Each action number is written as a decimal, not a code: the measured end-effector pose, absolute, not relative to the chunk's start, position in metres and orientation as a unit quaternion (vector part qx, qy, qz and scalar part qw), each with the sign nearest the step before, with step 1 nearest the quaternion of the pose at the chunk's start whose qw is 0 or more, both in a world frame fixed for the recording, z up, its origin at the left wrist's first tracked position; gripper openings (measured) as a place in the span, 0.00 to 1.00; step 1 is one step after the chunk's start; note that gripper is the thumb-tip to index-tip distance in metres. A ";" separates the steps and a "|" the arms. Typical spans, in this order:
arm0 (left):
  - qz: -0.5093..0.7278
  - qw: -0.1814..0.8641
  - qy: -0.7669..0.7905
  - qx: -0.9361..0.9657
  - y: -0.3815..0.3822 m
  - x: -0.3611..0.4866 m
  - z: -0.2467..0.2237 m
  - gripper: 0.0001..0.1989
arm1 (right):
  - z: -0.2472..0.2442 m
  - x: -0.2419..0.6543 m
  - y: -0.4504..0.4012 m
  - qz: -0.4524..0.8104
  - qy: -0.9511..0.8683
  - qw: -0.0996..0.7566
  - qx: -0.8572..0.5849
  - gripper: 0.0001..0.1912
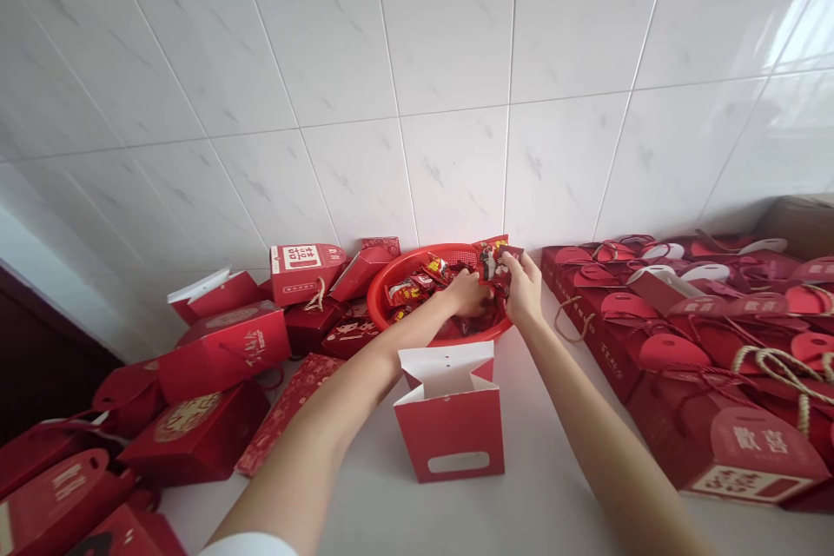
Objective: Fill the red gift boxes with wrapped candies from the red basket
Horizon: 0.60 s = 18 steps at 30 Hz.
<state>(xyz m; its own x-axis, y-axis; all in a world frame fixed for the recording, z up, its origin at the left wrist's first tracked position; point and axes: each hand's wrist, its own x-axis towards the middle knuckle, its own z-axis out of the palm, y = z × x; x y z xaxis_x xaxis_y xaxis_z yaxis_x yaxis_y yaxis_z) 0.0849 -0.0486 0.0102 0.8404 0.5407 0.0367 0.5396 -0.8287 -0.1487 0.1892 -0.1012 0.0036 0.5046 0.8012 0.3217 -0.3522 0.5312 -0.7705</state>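
Observation:
An orange-red plastic basket [376, 300] holding several red candy packets [407, 291] stands against the wall. Into it reaches my left hand [470, 294], its fingers curled down among the packets; what they grip, if anything, is hidden. My right hand [523, 285] is at the basket's right rim, closed on a red candy packet [490, 261] with yellow and dark print. In front of the basket, between my forearms, a red gift box [449, 439] stands upright with its white-lined top open and an oval window low on its front.
Red gift boxes [225, 347] lie piled loosely on the left. Rows of closed red gift boxes [707, 417] with rope handles fill the right side. A brown cardboard box [798, 221] is at the far right. White tiled wall [449, 174] rises behind the white table [456, 521].

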 end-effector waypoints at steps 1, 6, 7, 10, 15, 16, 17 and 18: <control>-0.006 0.072 -0.294 -0.953 -0.049 0.083 0.014 0.04 | 0.004 0.189 -0.101 0.359 -0.340 0.806 -0.324 0.18; -0.052 -0.021 -0.347 -0.936 -0.049 0.070 0.027 0.06 | 0.005 0.189 -0.101 0.377 -0.315 0.810 -0.319 0.18; -0.063 -0.055 -0.354 -0.932 -0.047 0.066 0.028 0.06 | 0.004 0.190 -0.101 0.379 -0.315 0.809 -0.320 0.17; -0.100 -0.154 -0.357 -0.916 -0.043 0.053 0.031 0.05 | 0.003 0.190 -0.100 0.377 -0.319 0.807 -0.322 0.16; -0.183 -0.242 -0.337 -0.891 -0.040 0.030 0.037 0.12 | 0.004 0.190 -0.100 0.370 -0.321 0.809 -0.326 0.14; -0.200 -0.250 -0.345 -0.883 -0.039 0.026 0.038 0.12 | 0.004 0.190 -0.100 0.370 -0.319 0.809 -0.326 0.13; -0.217 -0.256 -0.358 -0.871 -0.038 0.022 0.039 0.13 | 0.005 0.190 -0.100 0.371 -0.317 0.810 -0.326 0.13; -0.235 -0.261 -0.375 -0.858 -0.037 0.019 0.041 0.14 | 0.005 0.189 -0.100 0.373 -0.315 0.810 -0.325 0.13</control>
